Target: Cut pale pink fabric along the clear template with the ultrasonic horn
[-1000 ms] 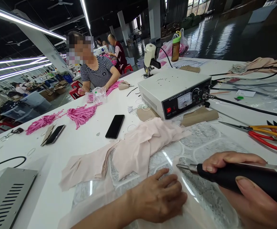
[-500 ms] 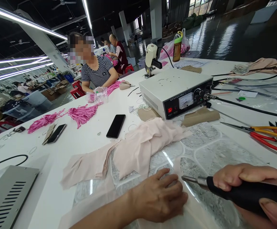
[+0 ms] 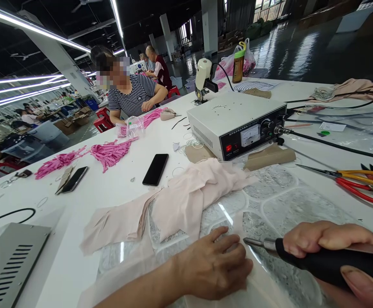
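Observation:
My left hand [image 3: 216, 263] rests palm down on sheer pale pink fabric [image 3: 260, 286], its fingers apart and slightly bent. My right hand [image 3: 330, 244] is wrapped round the black handle of an ultrasonic cutter [image 3: 321, 259]. The tool's metal tip lies just right of my left fingertips, close to the cloth's edge; whether it touches is hard to tell. Beneath is a clear-topped, grey mottled board [image 3: 305, 205] with pale curved outlines. Crumpled pink fabric pieces [image 3: 183, 201] lie beyond my left hand.
A grey control box [image 3: 237, 122] with a lit red switch stands behind the board. Pliers [image 3: 362, 182] lie at right, a black phone [image 3: 156, 170] left of centre. Pink strips [image 3: 114, 152] and a vented box [image 3: 16, 261] are at left. A co-worker [image 3: 135, 96] sits across the table.
The cutter and my right hand have shifted very slightly left. My left hand stays in place. Across the table, the co-worker has lowered their head and raised one hand from the strips.

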The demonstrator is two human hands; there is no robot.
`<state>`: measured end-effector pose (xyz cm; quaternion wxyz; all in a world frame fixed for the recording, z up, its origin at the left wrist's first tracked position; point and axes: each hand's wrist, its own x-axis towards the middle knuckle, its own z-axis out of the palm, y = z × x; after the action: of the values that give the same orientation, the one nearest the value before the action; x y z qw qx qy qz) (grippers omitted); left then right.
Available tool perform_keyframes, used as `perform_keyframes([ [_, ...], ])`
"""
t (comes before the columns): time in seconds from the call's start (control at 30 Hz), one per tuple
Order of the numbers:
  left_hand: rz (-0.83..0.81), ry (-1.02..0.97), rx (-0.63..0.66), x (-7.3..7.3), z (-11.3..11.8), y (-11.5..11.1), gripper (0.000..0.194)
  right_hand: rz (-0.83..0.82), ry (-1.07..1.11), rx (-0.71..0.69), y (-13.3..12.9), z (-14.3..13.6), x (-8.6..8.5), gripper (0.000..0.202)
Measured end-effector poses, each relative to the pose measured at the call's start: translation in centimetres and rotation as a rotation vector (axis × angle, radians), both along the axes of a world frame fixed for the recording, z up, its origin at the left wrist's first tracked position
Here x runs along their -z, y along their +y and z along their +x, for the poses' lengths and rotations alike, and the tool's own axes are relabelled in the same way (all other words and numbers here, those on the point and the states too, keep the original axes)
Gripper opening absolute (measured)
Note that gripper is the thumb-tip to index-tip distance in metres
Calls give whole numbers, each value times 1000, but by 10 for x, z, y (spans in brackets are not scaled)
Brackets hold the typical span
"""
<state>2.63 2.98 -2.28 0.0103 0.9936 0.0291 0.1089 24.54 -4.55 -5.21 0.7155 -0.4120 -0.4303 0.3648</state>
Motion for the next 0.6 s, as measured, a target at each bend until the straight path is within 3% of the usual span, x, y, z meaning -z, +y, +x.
perform_keyframes([
  [0.13, -6, 7, -4, 1, 0, 0, 26, 103, -27, 44, 6, -1, 7, 15],
  [0.33, -15, 13, -6, 0, 0, 0, 26, 23, 33, 33, 5, 0, 1, 14],
  [0.6, -9, 0, -7, -1, 1, 0, 26, 47, 49, 1, 8, 1, 9, 17],
])
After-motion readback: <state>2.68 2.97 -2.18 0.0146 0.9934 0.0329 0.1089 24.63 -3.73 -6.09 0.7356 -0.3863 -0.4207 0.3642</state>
